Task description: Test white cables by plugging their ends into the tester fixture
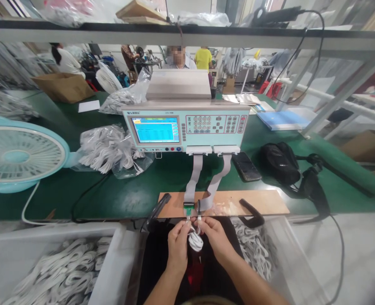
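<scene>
A white coiled cable (pixel 195 240) hangs between my two hands at the table's front edge. My left hand (pixel 178 238) pinches one of its plugs, at the small green circuit board (pixel 189 209). Fingers of my right hand (pixel 213 234) are closed on the other plug, by the end of the second grey ribbon cable (pixel 209 197). Whether either plug is fully seated cannot be made out. Both ribbon cables run up to the cable tester (pixel 187 127), whose screen is lit blue. A wooden board (pixel 238 202) lies under the connectors.
White bins (pixel 112 250) of coiled cables stand below the table on both sides. A blue fan (pixel 22 152) and bagged cables (pixel 103 148) are at left. A phone (pixel 247 166), a black pouch (pixel 279 163) and a blue folder (pixel 281 120) lie at right. People sit and stand beyond.
</scene>
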Available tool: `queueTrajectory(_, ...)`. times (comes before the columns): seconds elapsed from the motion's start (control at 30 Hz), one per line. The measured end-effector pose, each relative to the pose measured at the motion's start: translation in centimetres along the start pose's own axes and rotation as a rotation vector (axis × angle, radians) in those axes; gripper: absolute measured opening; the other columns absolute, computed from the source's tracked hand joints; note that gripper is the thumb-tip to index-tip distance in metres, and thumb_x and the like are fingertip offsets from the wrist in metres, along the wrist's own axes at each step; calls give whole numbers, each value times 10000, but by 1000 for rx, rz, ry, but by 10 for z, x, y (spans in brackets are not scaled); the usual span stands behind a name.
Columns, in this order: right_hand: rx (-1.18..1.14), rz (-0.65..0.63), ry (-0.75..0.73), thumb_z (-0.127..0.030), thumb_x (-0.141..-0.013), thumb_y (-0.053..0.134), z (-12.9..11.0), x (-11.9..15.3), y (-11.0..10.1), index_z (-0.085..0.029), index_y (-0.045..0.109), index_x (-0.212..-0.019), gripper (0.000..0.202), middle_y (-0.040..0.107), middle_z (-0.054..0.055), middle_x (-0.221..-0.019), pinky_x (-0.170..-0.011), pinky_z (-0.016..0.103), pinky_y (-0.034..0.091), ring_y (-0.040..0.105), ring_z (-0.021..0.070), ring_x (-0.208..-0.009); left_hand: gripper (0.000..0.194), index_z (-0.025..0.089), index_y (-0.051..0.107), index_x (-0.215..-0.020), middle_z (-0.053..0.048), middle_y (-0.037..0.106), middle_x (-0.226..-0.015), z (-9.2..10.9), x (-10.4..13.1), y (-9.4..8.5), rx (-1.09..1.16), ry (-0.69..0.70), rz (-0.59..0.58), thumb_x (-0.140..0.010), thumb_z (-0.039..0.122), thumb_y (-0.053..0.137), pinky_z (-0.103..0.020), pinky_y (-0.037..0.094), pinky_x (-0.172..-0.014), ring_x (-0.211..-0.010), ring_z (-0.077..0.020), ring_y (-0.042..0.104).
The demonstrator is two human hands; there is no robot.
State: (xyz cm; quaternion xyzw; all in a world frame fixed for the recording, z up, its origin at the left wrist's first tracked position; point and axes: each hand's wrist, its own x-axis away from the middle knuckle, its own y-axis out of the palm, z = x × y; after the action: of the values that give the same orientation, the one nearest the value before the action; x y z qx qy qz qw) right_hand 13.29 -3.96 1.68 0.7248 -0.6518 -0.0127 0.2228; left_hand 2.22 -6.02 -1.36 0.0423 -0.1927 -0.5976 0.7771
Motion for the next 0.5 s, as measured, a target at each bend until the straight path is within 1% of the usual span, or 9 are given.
queueTrajectory(0.07,4,3,-2,-417,-671,695,0,-1,0,-157,646,-619,270,554,-9,-569,-573,239,352,434,126,-569,203,139,609,-715,16,574,-605,-4,-3,1,0,6,-15,-783,329,590,-217,412,-565,-584,-122,520)
queueTrajectory(0.17,18,6,7,-437,-676,686,2,-2,1,-160,638,-606,289,559,-12,-564,-569,241,361,450,128,-564,252,133,614,-680,10,573,-582,-4,-6,1,-181,61,-4,-796,350,559,-225,409,-551,-560,-125,516)
queueTrajectory(0.27,54,36,47,-453,-670,686,5,3,1,-168,669,-681,286,612,0,-610,-594,253,397,519,157,-608,215,141,633,-663,0,596,-612,11,4,-4,-344,118,70,-770,320,581,-237,421,-576,-600,-143,539)
queueTrajectory(0.33,105,77,60,-449,-642,708,7,5,0,-177,699,-779,304,670,22,-711,-674,273,433,579,198,-727,171,162,646,-709,-12,635,-724,29,13,-15,-431,218,111,-785,292,567,-242,442,-683,-714,-154,571)
queueTrajectory(0.37,144,104,66,-454,-638,709,9,3,-1,-178,705,-800,320,687,34,-752,-712,283,442,590,217,-788,183,173,648,-754,-18,647,-787,38,17,-26,-512,300,104,-818,290,524,-244,444,-732,-766,-154,581)
queueTrajectory(0.4,180,134,70,-466,-622,715,11,1,-2,-176,709,-788,335,695,45,-762,-722,292,451,595,234,-821,203,187,647,-791,-17,654,-834,47,19,-41,-626,354,129,-843,296,484,-241,442,-772,-808,-151,587)
queueTrajectory(0.43,202,153,65,-478,-626,708,14,-2,-3,-178,711,-793,343,702,54,-786,-731,304,459,599,247,-841,226,200,644,-824,-14,658,-866,56,21,-61,-761,375,194,-862,308,449,-236,442,-795,-835,-147,592)
queueTrajectory(0.47,206,155,66,-487,-628,703,16,-5,-3,-185,711,-791,344,707,56,-800,-736,313,467,604,254,-845,234,211,640,-863,-11,660,-894,65,23,-87,-892,365,293,-868,320,433,-232,442,-810,-859,-146,594)
queueTrajectory(0.5,210,155,64,-492,-625,702,18,-7,-4,-192,710,-786,341,710,55,-806,-744,319,474,609,260,-858,233,224,636,-890,-4,660,-920,73,25,-117,-1027,302,464,-866,335,432,-229,440,-827,-886,-147,593)
